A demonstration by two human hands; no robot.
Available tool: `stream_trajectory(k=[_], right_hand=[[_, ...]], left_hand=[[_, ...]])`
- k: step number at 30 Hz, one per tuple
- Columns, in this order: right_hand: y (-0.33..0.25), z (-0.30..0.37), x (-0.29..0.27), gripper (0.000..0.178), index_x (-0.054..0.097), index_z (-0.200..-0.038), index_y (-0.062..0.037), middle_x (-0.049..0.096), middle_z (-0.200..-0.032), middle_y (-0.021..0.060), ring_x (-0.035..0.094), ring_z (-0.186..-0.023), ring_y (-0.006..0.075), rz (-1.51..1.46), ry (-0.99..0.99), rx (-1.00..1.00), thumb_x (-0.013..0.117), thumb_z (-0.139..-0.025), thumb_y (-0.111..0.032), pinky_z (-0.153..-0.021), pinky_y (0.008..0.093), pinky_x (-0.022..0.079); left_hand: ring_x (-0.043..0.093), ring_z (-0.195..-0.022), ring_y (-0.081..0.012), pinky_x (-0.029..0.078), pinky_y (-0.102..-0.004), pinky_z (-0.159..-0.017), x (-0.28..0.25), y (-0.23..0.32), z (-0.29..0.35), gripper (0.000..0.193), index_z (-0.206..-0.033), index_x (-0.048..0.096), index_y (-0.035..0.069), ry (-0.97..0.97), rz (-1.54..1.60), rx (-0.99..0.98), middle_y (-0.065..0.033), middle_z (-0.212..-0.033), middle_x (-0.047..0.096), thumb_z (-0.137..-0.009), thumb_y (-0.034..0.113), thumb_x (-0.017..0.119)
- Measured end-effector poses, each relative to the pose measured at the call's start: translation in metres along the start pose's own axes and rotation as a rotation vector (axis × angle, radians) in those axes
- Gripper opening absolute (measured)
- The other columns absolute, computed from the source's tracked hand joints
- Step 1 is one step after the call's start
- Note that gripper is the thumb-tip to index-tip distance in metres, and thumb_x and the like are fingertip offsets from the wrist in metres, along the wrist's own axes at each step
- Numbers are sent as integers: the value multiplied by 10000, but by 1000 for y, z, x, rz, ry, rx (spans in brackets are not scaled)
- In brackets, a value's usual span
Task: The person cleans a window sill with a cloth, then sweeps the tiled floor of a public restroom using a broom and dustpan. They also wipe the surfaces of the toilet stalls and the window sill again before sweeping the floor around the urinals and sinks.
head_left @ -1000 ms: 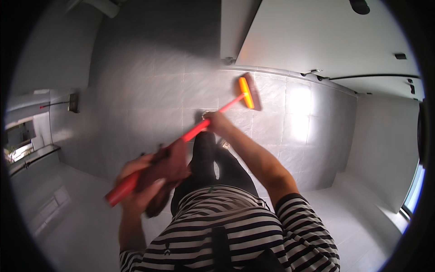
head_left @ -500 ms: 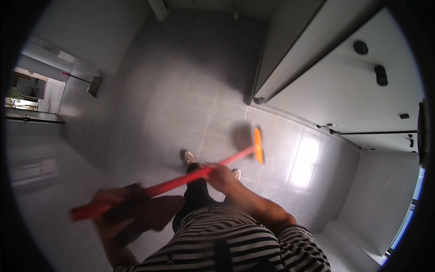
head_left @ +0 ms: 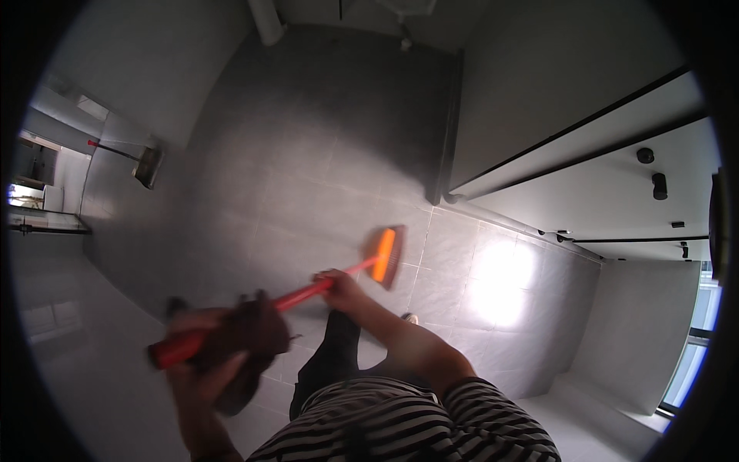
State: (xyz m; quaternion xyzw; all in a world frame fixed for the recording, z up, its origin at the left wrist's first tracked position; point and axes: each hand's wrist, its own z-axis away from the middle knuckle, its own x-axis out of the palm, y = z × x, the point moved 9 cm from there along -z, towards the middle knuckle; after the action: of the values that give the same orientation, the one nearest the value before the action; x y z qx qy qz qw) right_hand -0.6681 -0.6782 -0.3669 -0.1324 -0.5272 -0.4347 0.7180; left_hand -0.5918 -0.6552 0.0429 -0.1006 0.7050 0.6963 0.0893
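A broom with a red handle and an orange head slants across in front of me. Its dark bristles face right, at or close to the grey tiled floor, and the head is smeared by motion. My left hand is closed round the thick upper end of the handle. Between that hand and the shaft hangs a dark brown cloth-like thing, blurred, so I cannot tell its kind. Farther down the shaft, my right hand wraps round it. One of my shoes shows beside my right forearm.
Pale cubicle doors with black fittings line the right side. A long-handled dustpan stands at the left wall. A white pipe rises at the back, and a window is at far right.
The broom head has swung to the left, and my right hand has moved left with the shaft. My left hand has shifted slightly right. The view has turned a little.
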Motion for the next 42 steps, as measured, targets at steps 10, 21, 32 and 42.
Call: stream_trajectory(k=[10, 21, 32, 42], right_hand=[[56, -90, 235, 95, 448, -859, 33, 533, -825, 150, 542, -800, 258, -111, -112, 30, 537, -829, 47, -837, 408, 469], [-186, -128, 100, 54, 487, -866, 13, 515, -831, 96, 530, -815, 230, -1, 47, -111, 507, -827, -20, -858, 349, 428], [-180, -351, 398, 41, 505, -829, 29, 552, -857, 154, 588, -886, 283, 140, 50, 261, 546, -833, 35, -852, 356, 512], [-233, -355, 462, 83, 473, -777, -62, 497, -740, 52, 525, -655, 158, 896, 459, 204, 542, -778, -15, -545, 322, 458]], left_hand=[[584, -818, -171, 504, -319, -779, -113, 106, -27, 420, -955, 491, 54, 399, -271, 318, -79, -844, 569, -660, 119, 783], [582, -1031, -203, 476, -331, -893, -9, -24, -262, 415, -1066, 542, 37, -189, 26, -26, -125, -1099, 605, -712, -36, 746], [601, -957, -236, 498, -359, -867, -94, 107, -426, 478, -1021, 546, 5, 536, -232, -96, -144, -1010, 605, -580, 46, 728], [633, -918, -210, 498, -307, -852, -164, 73, -292, 598, -1252, 481, 24, 776, 74, -133, -155, -1091, 605, -682, 44, 664]])
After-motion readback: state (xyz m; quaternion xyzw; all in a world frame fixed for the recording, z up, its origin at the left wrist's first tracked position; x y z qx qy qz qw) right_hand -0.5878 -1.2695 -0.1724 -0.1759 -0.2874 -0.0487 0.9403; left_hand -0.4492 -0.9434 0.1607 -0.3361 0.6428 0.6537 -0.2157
